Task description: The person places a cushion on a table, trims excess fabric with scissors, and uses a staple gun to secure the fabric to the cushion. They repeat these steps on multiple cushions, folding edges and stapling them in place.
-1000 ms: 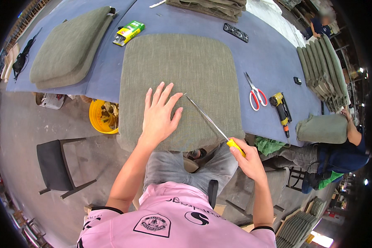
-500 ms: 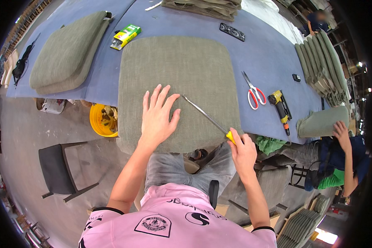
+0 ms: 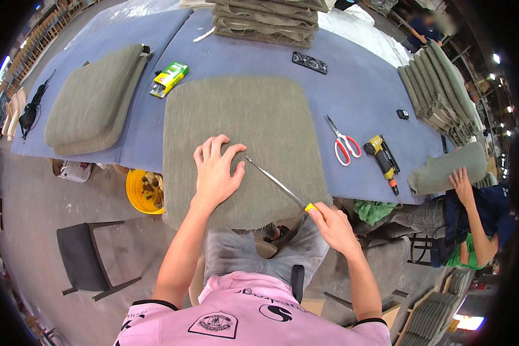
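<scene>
A grey-green upholstered seat cushion (image 3: 242, 109) lies at the table's near edge, above my lap. My left hand (image 3: 216, 173) rests on its left half, fingers apart and slightly bent, holding nothing. In my right hand (image 3: 335, 228) is a screwdriver (image 3: 277, 181) with a yellow handle and a long metal shaft. The shaft slants across the cushion, and its tip ends just right of my left index fingertip. Whether the tip touches the fabric I cannot tell. Red-and-white handled scissors (image 3: 345, 149) and a yellow-black staple gun (image 3: 382, 158) lie right of the cushion.
Stacked cushions (image 3: 95, 104) lie left on the blue table (image 3: 144, 127), with fabric pieces (image 3: 265, 23) at the back. A green-yellow box (image 3: 170, 79) and a dark phone (image 3: 309, 62) lie beyond the cushion. A yellow bucket (image 3: 134, 193) stands below left. A co-worker's hand (image 3: 460, 181) touches another cushion at right.
My left fingers have bent more on the cushion. The view has shifted, so the table items sit differently in the picture. The screwdriver stays in my right hand, slanted over the cushion.
</scene>
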{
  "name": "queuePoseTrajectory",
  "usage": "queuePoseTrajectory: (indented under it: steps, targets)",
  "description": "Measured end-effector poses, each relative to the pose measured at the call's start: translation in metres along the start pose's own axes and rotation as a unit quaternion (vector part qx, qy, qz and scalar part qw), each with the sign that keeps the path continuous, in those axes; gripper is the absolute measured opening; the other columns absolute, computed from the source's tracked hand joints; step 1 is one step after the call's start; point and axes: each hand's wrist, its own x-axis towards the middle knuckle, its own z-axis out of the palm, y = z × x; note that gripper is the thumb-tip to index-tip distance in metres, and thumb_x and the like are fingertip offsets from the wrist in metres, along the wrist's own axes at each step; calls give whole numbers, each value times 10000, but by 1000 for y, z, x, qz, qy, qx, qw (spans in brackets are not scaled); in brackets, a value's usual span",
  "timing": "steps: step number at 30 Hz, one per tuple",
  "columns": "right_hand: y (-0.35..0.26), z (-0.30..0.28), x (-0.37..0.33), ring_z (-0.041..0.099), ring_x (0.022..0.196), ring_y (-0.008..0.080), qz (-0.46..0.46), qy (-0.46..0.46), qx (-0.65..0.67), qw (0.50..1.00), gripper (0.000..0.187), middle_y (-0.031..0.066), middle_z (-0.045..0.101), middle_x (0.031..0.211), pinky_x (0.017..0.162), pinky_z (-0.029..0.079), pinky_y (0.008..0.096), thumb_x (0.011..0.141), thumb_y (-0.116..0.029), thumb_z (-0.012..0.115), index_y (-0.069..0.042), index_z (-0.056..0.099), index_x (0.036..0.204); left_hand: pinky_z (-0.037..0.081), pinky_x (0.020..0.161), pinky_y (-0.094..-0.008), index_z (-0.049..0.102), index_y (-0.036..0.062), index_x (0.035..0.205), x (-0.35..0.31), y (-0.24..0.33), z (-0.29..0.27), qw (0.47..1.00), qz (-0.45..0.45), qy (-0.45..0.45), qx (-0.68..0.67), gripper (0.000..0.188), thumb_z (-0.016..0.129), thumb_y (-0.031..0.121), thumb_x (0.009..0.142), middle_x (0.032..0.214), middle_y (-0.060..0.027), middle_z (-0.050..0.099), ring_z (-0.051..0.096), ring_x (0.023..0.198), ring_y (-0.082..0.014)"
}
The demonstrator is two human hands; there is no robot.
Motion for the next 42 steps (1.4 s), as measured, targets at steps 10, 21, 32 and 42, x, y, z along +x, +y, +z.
queuePoseTrajectory:
  steps: [10,21,32,42]
  targets:
    - [-9,32,-6,703,859,454,-50,95,9,994,374,201,731,893,727,517,528,1108,-412,586,-51,674,1158,299,1200,-528,763,201,1231,-1,0,-2,1000,-9,10,-12,367,777,181,865,1386,-98,555,462,1415,-337]
    - [28,26,8,758,886,181,125,-186,415,882,431,73,712,965,686,607,351,1033,-435,728,-26,689,1163,275,1204,-546,704,172,1113,14,10,22,993,-98,53,25,339,845,364,871,1345,-127,539,430,1405,-363]
    - [25,54,-5,723,707,377,-76,-34,86,993,385,189,721,828,580,537,501,1101,-420,614,-45,608,1189,253,1222,-545,673,173,1138,8,-3,34,993,-90,61,44,261,789,259,920,1396,-88,528,422,1438,-328]
    - [36,139,-12,716,626,355,-164,69,215,960,428,174,711,842,515,515,476,1076,-329,654,-73,459,1357,291,1198,-585,677,199,1160,10,-8,42,995,-66,32,62,231,743,225,940,1448,-90,524,416,1457,-345]
